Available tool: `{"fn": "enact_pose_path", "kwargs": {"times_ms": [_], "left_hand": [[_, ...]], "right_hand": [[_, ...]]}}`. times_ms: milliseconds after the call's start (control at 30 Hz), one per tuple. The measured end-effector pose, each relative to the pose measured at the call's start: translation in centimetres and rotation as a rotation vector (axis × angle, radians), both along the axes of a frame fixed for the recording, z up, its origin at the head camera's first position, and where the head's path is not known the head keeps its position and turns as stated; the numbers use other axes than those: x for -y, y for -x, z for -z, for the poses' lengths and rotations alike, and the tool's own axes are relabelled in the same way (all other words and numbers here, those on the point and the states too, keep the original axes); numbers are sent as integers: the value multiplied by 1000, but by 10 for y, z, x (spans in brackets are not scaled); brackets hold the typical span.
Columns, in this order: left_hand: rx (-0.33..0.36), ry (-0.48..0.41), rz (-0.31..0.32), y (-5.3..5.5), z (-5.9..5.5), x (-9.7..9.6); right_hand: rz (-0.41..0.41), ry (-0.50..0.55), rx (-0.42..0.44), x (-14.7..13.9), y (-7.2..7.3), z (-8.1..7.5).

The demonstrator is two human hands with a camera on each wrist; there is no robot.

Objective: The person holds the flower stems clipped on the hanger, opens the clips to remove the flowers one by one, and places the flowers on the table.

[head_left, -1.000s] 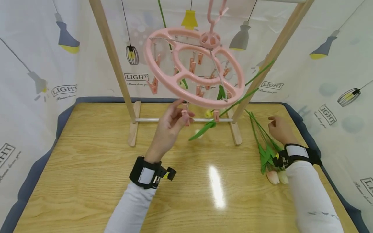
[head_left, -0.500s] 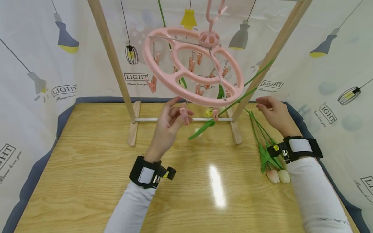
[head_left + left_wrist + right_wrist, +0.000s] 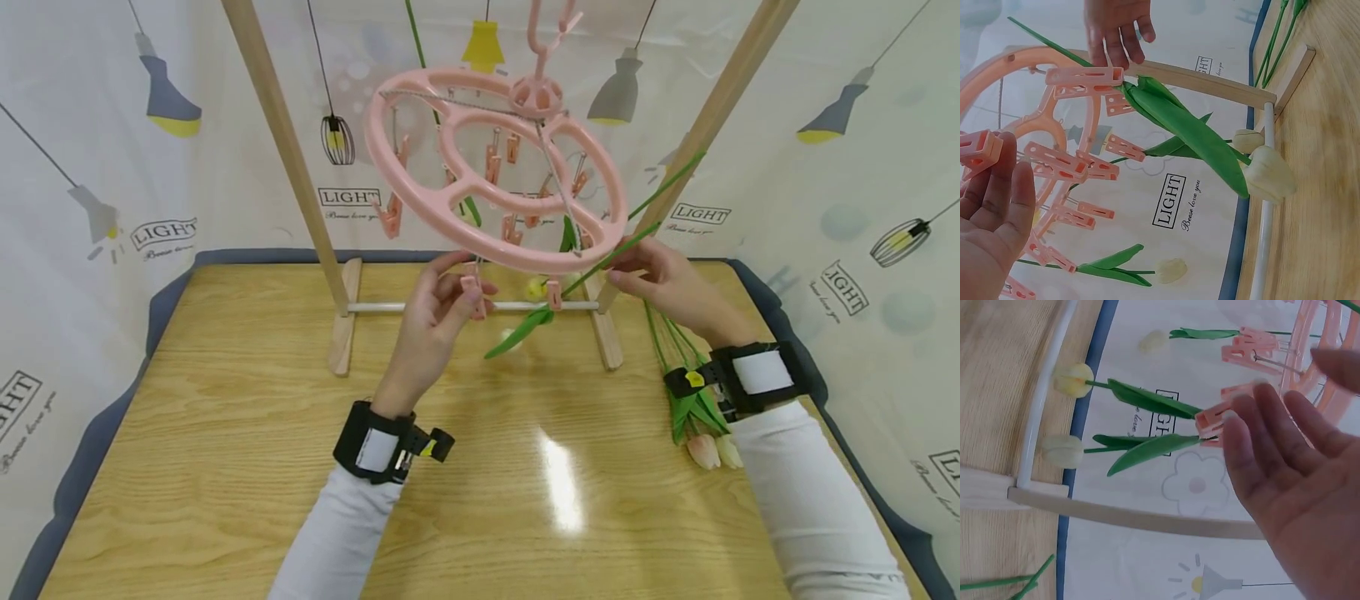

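Observation:
A round pink clip hanger (image 3: pixel 517 255) hangs tilted, with several pink clothespins dangling from it. My left hand (image 3: pixel 427 333) holds one clothespin (image 3: pixel 474 297) at the front rim between thumb and fingers; in the left wrist view this clothespin (image 3: pixel 982 153) lies against the fingertips. Beside it, a second clothespin (image 3: pixel 554 294) grips a white tulip (image 3: pixel 1266 175), blossom down. My right hand (image 3: pixel 675 287) hovers at the hanger's right side, close to the green stems, its fingers loosely bent with nothing in them. In the right wrist view, a yellow tulip (image 3: pixel 1074 380) also hangs from a clothespin.
Wooden posts (image 3: pixel 292 167) with a white crossbar (image 3: pixel 382 308) frame the hanger. Loose tulips (image 3: pixel 703 450) lie on the table at right, partly under my right forearm. A lamp-printed cloth (image 3: pixel 255 83) rises behind.
My right hand has risen from beside the loose tulips and moved left to the hanger's right side. My left hand has stayed at its clothespin.

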State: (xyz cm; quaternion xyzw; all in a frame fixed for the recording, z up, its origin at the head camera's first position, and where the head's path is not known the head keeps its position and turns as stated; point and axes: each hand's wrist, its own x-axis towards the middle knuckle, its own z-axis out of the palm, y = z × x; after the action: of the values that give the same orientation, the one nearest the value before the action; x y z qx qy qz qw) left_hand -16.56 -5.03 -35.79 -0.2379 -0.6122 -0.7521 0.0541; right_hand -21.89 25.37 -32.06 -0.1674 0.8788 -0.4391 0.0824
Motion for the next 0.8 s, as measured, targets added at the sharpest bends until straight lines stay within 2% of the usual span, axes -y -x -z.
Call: {"fn": "enact_pose_path", "kwargs": {"times_ms": [167, 333, 500, 600, 800], "left_hand": [[7, 0, 9, 0, 0, 0], [0, 6, 7, 0, 0, 0], [-4, -13, 15, 1, 1, 0], [-3, -23, 20, 2, 3, 0], [6, 30, -4, 3, 6, 1]], "right_hand": [[-131, 73, 131, 7, -4, 2], [-188, 111, 158, 19, -6, 6], [-202, 136, 137, 34, -6, 10], [-205, 130, 94, 41, -7, 11], [-248, 179, -1, 52, -10, 9]]}}
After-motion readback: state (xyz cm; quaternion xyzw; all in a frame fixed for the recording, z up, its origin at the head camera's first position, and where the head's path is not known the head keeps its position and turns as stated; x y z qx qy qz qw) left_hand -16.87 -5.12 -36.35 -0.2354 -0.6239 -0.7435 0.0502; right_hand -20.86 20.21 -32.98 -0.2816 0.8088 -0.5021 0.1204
